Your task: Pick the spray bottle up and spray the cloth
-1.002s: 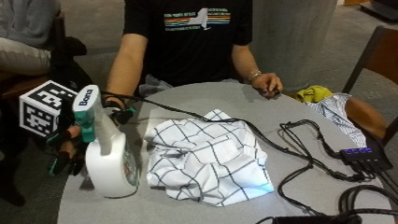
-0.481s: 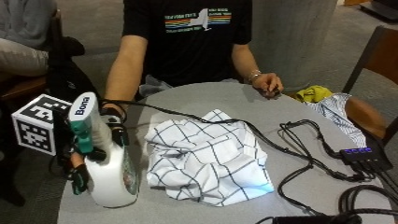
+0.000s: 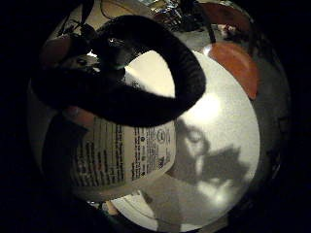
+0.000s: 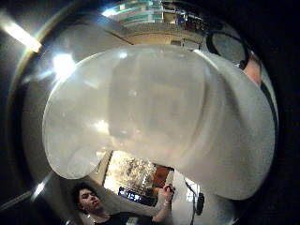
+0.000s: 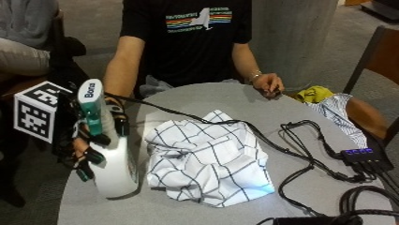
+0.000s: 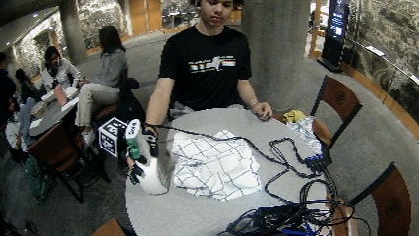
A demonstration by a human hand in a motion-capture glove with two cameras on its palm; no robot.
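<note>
Presently, the spray bottle [image 5: 112,159] is observed standing upright on the round grey table [image 5: 187,213], close to its edge, just beside the cloth [image 5: 209,164]. A white body, a teal neck and a white trigger head are noted; the head is turned away from the cloth. The bottle's base appears to rest on the table surface, though full contact cannot be confirmed. The gloved right hand [image 5: 93,140] is seen wrapped around the bottle's neck and upper body, fingers curled about it on the side away from the cloth. In the little finger side palm view the printed label of the bottle [image 3: 121,155] is seen close to the palm, with the table [image 3: 218,145] below it. In the thumb side palm view the white body [image 4: 159,117] fills most of the field.

The cloth, white with a dark grid pattern, is found crumpled in a heap on the table, at the bottle's side toward the table's centre. A black cable [image 5: 187,115] is laid from the gloved hand across the cloth's top. The bare left hand [image 5: 268,86] is rested on the table's edge, well beyond the cloth from the bottle. A black hub [image 5: 361,157] with further cables is located past the cloth, well apart from the bottle.
</note>
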